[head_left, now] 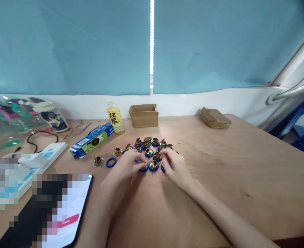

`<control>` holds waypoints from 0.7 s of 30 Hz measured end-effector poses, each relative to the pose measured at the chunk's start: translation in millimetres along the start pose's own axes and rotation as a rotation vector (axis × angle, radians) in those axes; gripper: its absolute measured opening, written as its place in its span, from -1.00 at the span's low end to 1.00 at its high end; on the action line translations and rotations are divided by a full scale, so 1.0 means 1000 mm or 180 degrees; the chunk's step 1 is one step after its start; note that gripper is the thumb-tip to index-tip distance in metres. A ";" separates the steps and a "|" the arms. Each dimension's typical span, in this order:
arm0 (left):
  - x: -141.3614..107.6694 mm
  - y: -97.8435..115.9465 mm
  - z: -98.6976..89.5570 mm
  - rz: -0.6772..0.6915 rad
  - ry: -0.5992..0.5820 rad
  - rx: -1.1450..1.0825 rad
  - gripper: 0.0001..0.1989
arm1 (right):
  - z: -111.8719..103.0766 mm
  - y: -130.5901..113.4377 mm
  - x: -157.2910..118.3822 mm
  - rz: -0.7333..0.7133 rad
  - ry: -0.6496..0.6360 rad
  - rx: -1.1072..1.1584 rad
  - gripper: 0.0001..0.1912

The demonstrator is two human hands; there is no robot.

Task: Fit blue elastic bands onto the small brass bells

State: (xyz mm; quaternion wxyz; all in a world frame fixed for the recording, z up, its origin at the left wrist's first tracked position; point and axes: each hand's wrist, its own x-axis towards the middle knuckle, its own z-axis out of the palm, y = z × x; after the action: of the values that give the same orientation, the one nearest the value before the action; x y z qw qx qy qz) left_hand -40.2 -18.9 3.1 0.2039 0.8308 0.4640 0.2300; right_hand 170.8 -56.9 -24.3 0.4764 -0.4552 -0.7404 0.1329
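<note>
Several small brass caps sitting in blue rings (149, 152) lie clustered in the middle of the wooden table (219, 165). My left hand (127, 166) rests at the cluster's near left edge, fingertips pinching a blue-ringed piece (143, 167). On the near right edge my right hand (176, 167) has its fingers on another blue ring (163, 167). One ringed cap (153, 165) lies between the two hands. To the left, apart from the cluster, lie a loose blue ring (111, 162) and a bare brass cap (98, 160).
At the back stand an open cardboard box (143, 115), a yellow drink bottle (115, 118) and a flattened carton (215, 118). A blue packet (92, 140), white power strip (39, 160), cup (51, 115) and phone (64, 213) occupy the left side.
</note>
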 end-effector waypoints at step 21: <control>0.003 0.050 0.022 -0.0478 0.0762 -0.2993 -0.73 | -0.007 -0.017 0.001 0.0689 -0.0489 0.1320 -0.90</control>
State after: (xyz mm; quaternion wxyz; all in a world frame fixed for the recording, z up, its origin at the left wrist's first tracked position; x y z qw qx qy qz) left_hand 7.5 -43.2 13.2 0.5182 0.5807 0.3887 0.4931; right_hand 166.9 -67.4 -9.7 0.4849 -0.4129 -0.6783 0.3665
